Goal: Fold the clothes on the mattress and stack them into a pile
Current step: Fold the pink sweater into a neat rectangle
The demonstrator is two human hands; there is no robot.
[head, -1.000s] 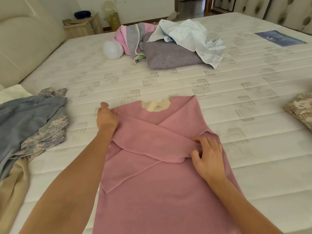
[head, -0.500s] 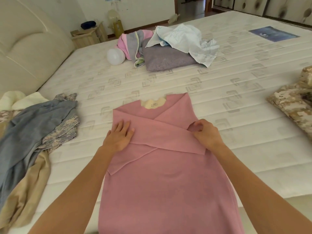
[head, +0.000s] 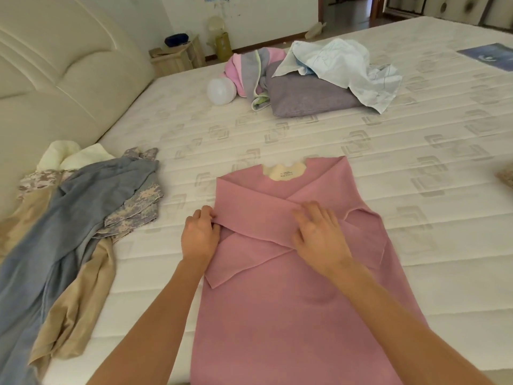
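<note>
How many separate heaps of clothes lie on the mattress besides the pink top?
3: one heap at left, one across the mattress, and a camouflage edge at right, mostly out of view.

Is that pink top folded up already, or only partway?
Partway. The pink top has both sleeves crossed over its chest, but its body lies spread flat. The left hand pinches its edge; the right hand presses the sleeve.

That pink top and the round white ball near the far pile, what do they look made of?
The pink top looks like a soft matte knit, possibly fleece or cotton: it folds in thick, smooth layers with no shine. The white ball looks like smooth, slightly translucent plastic, with an even glow; it could be a lamp.
</note>
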